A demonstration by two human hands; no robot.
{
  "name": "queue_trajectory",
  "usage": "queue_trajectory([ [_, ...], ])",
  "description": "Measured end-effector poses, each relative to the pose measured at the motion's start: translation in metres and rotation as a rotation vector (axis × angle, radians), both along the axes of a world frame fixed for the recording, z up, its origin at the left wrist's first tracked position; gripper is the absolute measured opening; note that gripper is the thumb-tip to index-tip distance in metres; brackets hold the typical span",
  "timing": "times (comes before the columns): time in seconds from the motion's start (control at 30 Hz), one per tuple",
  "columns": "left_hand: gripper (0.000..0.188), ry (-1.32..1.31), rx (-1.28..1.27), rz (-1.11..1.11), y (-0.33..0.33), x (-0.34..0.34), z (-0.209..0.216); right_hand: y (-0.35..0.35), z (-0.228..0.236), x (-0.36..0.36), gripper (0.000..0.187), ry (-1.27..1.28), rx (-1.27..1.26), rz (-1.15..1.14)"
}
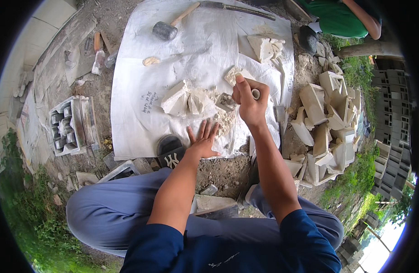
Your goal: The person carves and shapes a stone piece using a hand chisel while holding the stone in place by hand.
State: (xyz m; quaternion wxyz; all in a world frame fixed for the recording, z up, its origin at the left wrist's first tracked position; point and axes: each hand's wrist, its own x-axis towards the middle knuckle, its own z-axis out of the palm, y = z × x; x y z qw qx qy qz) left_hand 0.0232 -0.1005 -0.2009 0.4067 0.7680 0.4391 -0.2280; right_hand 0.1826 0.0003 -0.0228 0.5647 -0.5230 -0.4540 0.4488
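Sheet (132,132) bears handwriting (148,103); right hand (251,102) grips tool (226,102)

Handwriting (149,103) on white sheet (191,54); lettering (171,160) on sandal (169,144), shirt (268,248).

Left of the mallet (165,31) lies an orange-handled trowel (98,60); farther left, a grey tray (84,122). Right of the mallet lies a dark bar (248,11); farther right, a person (334,18), then stacked grey blocks (392,111).

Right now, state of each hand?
Left hand: open, spread palm down at the near edge of the white sheet.
Right hand: closed, holding a metal-bladed tool.
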Motion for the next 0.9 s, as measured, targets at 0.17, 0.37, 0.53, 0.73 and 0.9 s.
queue_trajectory([
  [0.17,0.136,-0.001,0.017,0.005,0.002,-0.003,0.006,-0.021,0.010,-0.002,0.051,-0.075,0.117,-0.021],
  [0.37,0.136,-0.021,0.027,0.004,0.000,0.003,0.004,-0.008,-0.073,0.005,0.050,-0.294,-0.034,0.000],
  [0.53,0.137,-0.004,0.055,0.015,-0.004,-0.006,0.002,-0.020,-0.051,0.032,0.043,-0.550,-0.045,-0.213],
  [0.73,0.139,-0.074,0.096,0.008,-0.007,-0.002,-0.010,-0.103,-0.042,0.047,0.034,-0.220,-0.383,-0.512],
  [0.9,0.136,-0.116,0.119,0.026,-0.011,-0.001,-0.018,-0.141,-0.056,0.047,0.026,0.093,-0.434,-0.642],
])
